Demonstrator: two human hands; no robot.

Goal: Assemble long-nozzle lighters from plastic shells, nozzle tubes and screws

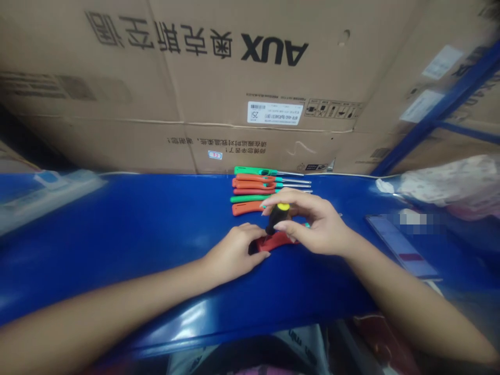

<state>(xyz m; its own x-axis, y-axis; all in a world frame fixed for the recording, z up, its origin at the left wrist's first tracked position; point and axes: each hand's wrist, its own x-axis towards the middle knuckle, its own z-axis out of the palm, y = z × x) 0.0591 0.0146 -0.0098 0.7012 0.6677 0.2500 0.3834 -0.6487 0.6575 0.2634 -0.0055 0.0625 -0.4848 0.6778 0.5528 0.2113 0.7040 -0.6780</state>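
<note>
On the blue tabletop lies a red long-necked lighter point(278, 240), its handle end gripped between the thumb and fingers of my left hand point(239, 251). My right hand point(318, 221) is closed around a short screwdriver point(278, 216) with a black handle and yellow cap. The screwdriver stands nearly upright over the red lighter, and its tip is hard to make out. Just beyond my hands, more lighters lie side by side: a green lighter point(252, 171) at the back, an orange lighter point(250, 178), another green lighter point(248, 199) and an orange lighter point(246, 208) nearest, partly hidden by my right hand.
A large cardboard box point(175, 104) with upside-down print stands along the back of the blue table point(117, 234). At the left is a white power strip point(58, 187). A flat phone-like device point(402, 250) and a patterned cloth bundle point(449, 182) lie at the right, near a blue metal post point(425, 125).
</note>
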